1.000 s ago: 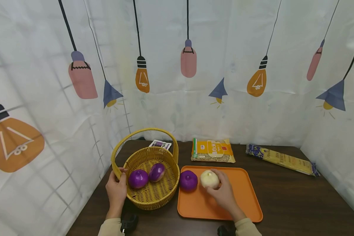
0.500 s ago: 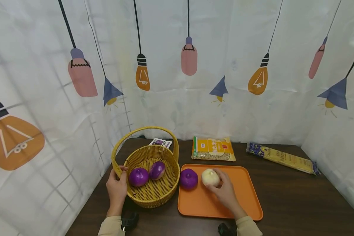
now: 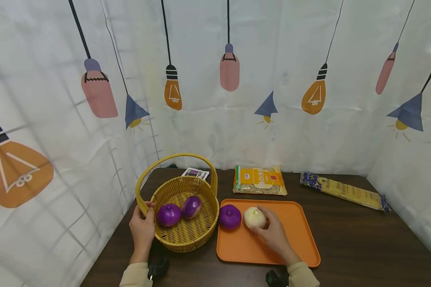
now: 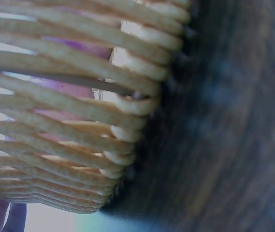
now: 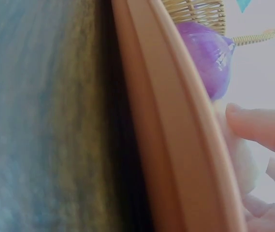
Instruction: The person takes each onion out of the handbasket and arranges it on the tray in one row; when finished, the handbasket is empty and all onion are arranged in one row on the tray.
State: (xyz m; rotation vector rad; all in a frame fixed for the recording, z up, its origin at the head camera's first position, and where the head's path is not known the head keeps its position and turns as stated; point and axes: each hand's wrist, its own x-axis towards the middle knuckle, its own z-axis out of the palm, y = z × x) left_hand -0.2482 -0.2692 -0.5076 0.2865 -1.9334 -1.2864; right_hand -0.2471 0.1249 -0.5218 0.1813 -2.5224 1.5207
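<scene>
My left hand [image 3: 142, 231] grips the left side of a yellow woven basket [image 3: 186, 248], at the rim where its tall handle [image 3: 186, 155] joins. Inside the basket lie two purple onions, one on the left [image 3: 169, 215] and one nearer the middle [image 3: 191, 207]. On the left part of an orange tray [image 3: 244, 251] sits another purple onion [image 3: 230, 217]. Beside it my right hand [image 3: 274, 237] holds a white onion [image 3: 254, 217] between thumb and fingers. Through the basket weave [image 4: 69, 111], the left wrist view shows purple patches. The tray's edge [image 5: 176, 116] partly hides the white onion in the right wrist view.
Behind the tray lies a yellow bag of grain [image 3: 260, 181]. A long yellow and blue packet [image 3: 344, 192] rests at the back right of the dark table [image 3: 362, 247]. A small white and purple packet [image 3: 195, 173] is partly hidden behind the basket.
The white onion shifts slightly right and then back left in my right hand. My left hand stays on the basket, and the head view tilts a little.
</scene>
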